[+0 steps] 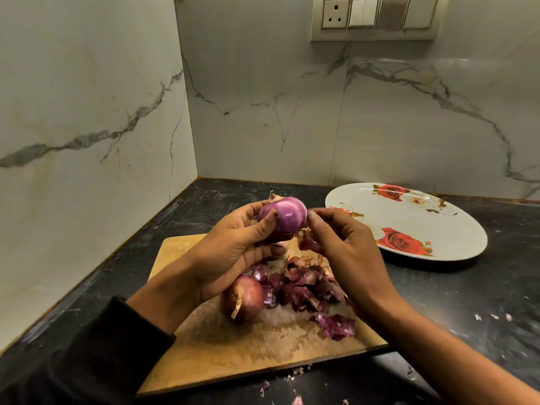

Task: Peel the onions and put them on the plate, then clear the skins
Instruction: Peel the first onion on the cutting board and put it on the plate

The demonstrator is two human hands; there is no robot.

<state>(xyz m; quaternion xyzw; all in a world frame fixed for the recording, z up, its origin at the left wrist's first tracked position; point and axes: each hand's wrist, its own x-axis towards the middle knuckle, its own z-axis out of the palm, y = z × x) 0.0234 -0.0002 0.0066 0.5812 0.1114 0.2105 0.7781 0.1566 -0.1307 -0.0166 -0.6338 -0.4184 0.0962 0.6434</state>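
Observation:
My left hand [233, 244] grips a mostly peeled purple onion [287, 214] above the wooden cutting board [233, 346]. Touching the onion's right side, my right hand [344, 247] pinches a strip of skin [305, 241] that hangs under the onion. An unpeeled red-brown onion [244, 298] rests on the board below my left hand. A heap of purple skins [304, 287] lies beside it, with one loose piece [336, 325] nearer the front. The white plate with red roses [409, 226] sits to the right on the counter and holds no onions.
The dark counter [467, 302] meets marble walls at the back and left, forming a corner. Small skin scraps [292, 384] lie on the counter in front of the board. A switch panel [377, 16] is on the back wall.

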